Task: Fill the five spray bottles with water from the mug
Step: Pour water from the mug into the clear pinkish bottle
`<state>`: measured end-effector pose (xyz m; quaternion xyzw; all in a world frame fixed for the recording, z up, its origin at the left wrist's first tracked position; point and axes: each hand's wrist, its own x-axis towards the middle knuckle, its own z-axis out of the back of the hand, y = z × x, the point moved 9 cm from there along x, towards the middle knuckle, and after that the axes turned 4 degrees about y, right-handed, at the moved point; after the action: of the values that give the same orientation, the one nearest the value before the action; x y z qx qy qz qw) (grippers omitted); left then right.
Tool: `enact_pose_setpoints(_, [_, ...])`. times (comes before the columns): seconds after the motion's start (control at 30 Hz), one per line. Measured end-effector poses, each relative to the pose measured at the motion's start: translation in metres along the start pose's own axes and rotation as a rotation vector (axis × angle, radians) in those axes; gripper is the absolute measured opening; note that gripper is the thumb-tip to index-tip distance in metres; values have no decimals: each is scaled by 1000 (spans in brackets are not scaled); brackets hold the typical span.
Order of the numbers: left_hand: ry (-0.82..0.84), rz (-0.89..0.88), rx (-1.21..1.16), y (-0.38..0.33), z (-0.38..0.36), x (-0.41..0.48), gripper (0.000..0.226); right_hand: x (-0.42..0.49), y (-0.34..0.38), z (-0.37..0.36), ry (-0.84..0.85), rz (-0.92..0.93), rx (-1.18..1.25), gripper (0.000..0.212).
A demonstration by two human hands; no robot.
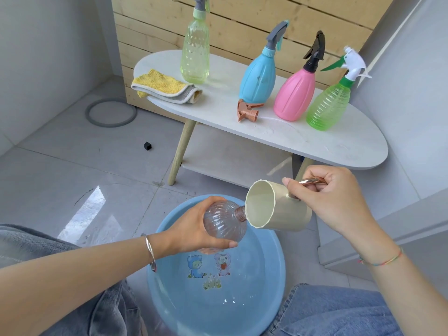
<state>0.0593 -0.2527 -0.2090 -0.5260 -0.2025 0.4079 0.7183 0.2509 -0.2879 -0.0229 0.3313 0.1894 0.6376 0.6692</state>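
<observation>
My left hand [194, 229] grips a clear pinkish ribbed bottle [224, 220] with no spray head, tilted so its neck points right. My right hand [332, 197] holds a cream mug [274, 207] by its copper handle, tipped with its rim touching the bottle's neck. Both are above a blue basin [271, 275] of water. On the white table [315, 141] stand a pale green bottle [195, 54], a blue bottle [258, 73], a pink bottle [294, 93] and a bright green bottle [328, 105], all capped. A copper spray head [247, 111] lies in front of the blue bottle.
A folded yellow cloth [164, 87] lies on the table's left end. On the tiled floor sit a grey ring [110, 112] and a small black cube [147, 146]. A wooden slat panel [242, 20] stands behind the table. My knees flank the basin.
</observation>
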Motion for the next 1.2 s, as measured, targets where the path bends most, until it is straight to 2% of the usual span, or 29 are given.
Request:
enact_pose_setpoints(0.93, [-22,15,15,2,2,1,83,-5,21,-1,-26,142,-38,45])
enact_pose_setpoints(1.2, [-10,8,-55,-1,1,2,93,-5,24,0,-35,204,-18,47])
